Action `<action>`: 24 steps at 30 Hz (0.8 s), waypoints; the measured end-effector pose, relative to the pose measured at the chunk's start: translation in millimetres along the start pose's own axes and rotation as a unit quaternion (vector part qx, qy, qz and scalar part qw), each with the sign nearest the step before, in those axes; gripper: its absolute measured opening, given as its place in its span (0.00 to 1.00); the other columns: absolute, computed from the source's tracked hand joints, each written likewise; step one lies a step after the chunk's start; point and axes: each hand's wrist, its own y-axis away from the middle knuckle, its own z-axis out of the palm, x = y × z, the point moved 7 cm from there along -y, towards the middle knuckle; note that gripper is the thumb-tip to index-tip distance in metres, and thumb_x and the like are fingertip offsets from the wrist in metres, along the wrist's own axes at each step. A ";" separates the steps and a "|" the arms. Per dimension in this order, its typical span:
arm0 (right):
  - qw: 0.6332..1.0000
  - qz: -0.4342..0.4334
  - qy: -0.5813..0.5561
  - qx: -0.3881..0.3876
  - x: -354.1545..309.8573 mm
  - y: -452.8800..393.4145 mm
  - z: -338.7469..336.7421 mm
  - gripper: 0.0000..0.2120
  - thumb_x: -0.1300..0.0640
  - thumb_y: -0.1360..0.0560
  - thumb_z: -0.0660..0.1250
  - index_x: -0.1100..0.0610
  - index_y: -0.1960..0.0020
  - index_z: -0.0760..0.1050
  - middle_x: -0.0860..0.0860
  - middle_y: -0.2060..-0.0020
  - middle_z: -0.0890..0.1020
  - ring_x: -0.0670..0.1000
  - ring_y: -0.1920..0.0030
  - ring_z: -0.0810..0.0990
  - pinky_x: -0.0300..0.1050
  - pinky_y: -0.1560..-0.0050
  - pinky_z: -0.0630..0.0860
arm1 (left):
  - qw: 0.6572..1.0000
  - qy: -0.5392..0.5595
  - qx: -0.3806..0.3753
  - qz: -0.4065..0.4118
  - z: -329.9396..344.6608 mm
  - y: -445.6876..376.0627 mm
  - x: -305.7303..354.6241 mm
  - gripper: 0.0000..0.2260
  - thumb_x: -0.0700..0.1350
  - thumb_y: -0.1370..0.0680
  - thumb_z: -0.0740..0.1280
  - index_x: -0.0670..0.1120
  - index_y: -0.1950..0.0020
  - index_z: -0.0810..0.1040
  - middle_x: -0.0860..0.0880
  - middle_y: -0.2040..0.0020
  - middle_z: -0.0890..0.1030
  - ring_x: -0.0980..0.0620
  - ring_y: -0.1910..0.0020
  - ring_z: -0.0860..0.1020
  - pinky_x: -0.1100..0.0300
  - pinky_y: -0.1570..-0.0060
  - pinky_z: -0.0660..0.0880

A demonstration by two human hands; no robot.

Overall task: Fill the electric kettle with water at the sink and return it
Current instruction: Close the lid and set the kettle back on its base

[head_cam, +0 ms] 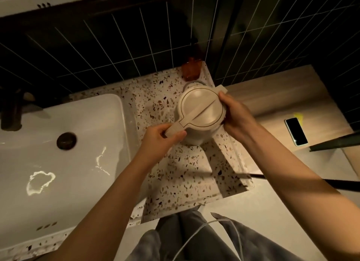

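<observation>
The cream electric kettle (200, 109) stands with its lid closed on the speckled terrazzo counter (187, 173), right of the white sink (64, 140). Its handle points toward me and to the left. My left hand (165, 138) is closed around the end of that handle. My right hand (235, 112) presses against the kettle's right side at the lid rim. Behind the kettle a sliver of a round base (194, 83) shows. The dark tap (11, 112) stands at the sink's far left, and no water is running.
An amber bottle (191, 70) stands in the counter's back corner by the dark tiled wall. A phone (296, 131) lies on a wooden surface to the right. The sink's drain (66, 140) is dark and water streaks glisten in the basin. A white cable (204, 233) hangs by my legs.
</observation>
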 end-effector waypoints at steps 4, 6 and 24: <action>1.000 -0.001 0.002 0.005 1.1 -13.8 -6.6 0.09 0.56 0.20 0.60 0.55 0.47 0.79 0.49 0.58 0.86 0.47 0.55 0.84 0.41 0.52 0.79 | 1.000 0.016 0.001 0.004 5.6 -10.0 -2.4 0.10 0.42 0.26 0.72 0.44 0.46 0.83 0.53 0.57 0.85 0.61 0.59 0.82 0.70 0.61 0.76; 1.000 0.000 -0.006 0.010 3.8 -19.0 -10.3 0.08 0.57 0.20 0.60 0.55 0.48 0.79 0.49 0.59 0.86 0.48 0.55 0.83 0.42 0.50 0.78 | 1.000 0.020 -0.003 0.002 6.7 -13.7 -4.5 0.10 0.42 0.27 0.72 0.44 0.46 0.83 0.53 0.58 0.85 0.60 0.59 0.82 0.69 0.60 0.76; 0.999 0.004 0.039 0.020 15.0 -36.8 -11.7 0.09 0.56 0.20 0.59 0.54 0.45 0.78 0.50 0.54 0.84 0.49 0.51 0.82 0.43 0.48 0.77 | 1.000 0.018 0.002 -0.009 13.4 -23.1 -30.0 0.08 0.45 0.27 0.73 0.50 0.48 0.83 0.46 0.51 0.85 0.49 0.51 0.83 0.55 0.49 0.80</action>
